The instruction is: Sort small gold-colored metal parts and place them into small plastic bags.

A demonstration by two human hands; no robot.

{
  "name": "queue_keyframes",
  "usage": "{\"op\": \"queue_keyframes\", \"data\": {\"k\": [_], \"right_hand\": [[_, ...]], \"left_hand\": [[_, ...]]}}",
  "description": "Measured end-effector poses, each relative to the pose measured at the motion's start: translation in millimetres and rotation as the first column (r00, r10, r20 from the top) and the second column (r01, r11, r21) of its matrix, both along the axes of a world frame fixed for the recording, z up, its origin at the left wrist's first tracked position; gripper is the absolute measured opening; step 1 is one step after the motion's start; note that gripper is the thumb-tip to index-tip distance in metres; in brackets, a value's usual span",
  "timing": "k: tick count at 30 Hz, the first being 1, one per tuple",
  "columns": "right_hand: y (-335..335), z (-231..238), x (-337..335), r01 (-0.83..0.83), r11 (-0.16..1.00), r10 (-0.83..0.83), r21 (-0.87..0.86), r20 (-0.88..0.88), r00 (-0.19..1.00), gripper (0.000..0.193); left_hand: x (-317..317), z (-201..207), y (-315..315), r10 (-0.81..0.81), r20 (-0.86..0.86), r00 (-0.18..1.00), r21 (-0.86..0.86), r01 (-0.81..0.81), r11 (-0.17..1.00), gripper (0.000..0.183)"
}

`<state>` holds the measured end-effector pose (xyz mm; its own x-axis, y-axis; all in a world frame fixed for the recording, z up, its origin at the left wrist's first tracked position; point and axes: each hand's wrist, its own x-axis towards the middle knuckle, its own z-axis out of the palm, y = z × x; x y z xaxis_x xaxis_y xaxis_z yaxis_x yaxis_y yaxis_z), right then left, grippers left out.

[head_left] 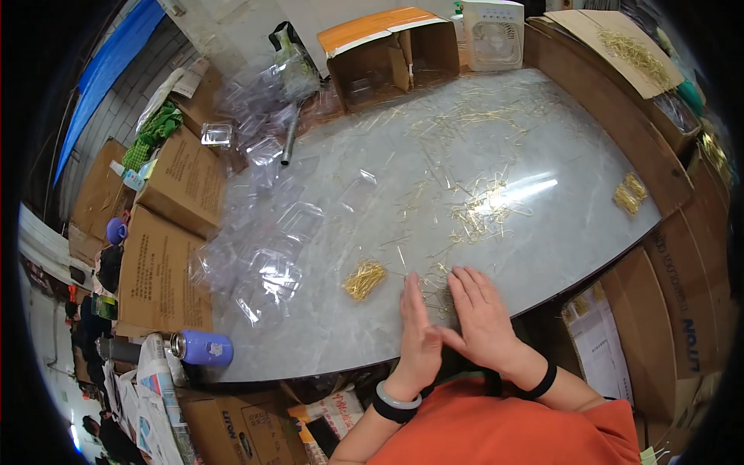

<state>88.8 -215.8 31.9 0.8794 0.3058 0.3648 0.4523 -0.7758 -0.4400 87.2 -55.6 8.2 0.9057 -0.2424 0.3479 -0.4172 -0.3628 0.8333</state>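
My left hand (pixel 419 335) rests edge-on at the near side of the grey table (pixel 333 325), its fingers stretched out. Opposite it lies my right hand (pixel 482 319), fingers extended and palm turned down. Between the two hands is a small group of thin gold wire pieces (pixel 442 298), partly hidden by the fingers. A compact bundle of gold wire hooks (pixel 364 280) sits just left of my left hand. Beyond my fingertips spreads a loose pile of gold hooks (pixel 482 211). Another bundle (pixel 630 194) lies by the right edge.
Clear plastic boxes (pixel 267 271) heap along the left side, with a dark tube (pixel 291 136) among them. An orange-topped carton (pixel 387 58) and a white fan (pixel 496 37) stand at the back. A purple bottle (pixel 203 348) lies at the near left. Cardboard (pixel 612 116) borders the right.
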Motion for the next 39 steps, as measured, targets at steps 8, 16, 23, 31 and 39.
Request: {"op": "queue_keyframes", "data": {"k": [8,16,23,31,39], "right_hand": [[17.9,-10.4,6.3,0.024,0.996,-0.017,-0.091,0.073,0.997,0.060],[-26.9,-5.6,30.9,-0.280,0.960,0.280,-0.020,0.051,0.959,0.044],[-30.1,11.9,48.0,-0.344,0.928,0.354,0.142,-0.057,0.933,0.046],[-48.9,25.8,105.9,-0.250,0.873,0.227,-0.419,-0.105,0.968,0.053],[-31.0,27.5,116.3,-0.174,0.813,0.209,-0.555,-0.001,0.978,0.048]], "left_hand": [[-11.7,3.3,20.5,-0.098,-0.243,0.965,-0.524,-0.046,0.850,0.093],[-12.6,10.8,42.2,0.051,0.030,0.998,0.400,-0.059,0.915,0.074],[5.1,17.1,23.7,0.008,0.133,0.991,0.645,-0.093,0.759,0.061],[4.7,5.3,16.2,0.026,0.215,0.976,0.686,-0.170,0.707,0.049],[4.7,4.0,14.6,0.043,0.229,0.972,0.652,-0.186,0.735,0.049]]}}
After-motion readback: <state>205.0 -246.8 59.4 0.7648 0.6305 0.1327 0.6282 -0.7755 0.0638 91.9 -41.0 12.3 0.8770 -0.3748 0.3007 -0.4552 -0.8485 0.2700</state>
